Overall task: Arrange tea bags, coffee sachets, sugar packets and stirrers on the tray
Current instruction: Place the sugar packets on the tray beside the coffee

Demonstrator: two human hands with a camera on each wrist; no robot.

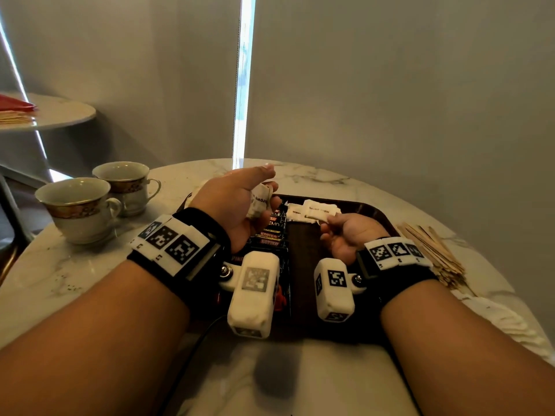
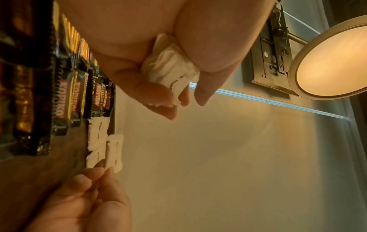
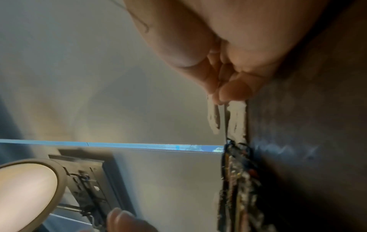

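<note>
Cups stand at the bench's left edge. The left hand is curled around a bunch of sugar packets, held above the sachets that lie in a row on the tray. The right hand pinches one packet by its edge at the tray's far end, beside packets already laid there. Stirrers lie off the tray on the right. Judged: packets are light, soft paper and crease easily; pinch at the sealed edge, not the filled middle. The bunch may slip if the grip relaxes.
</note>
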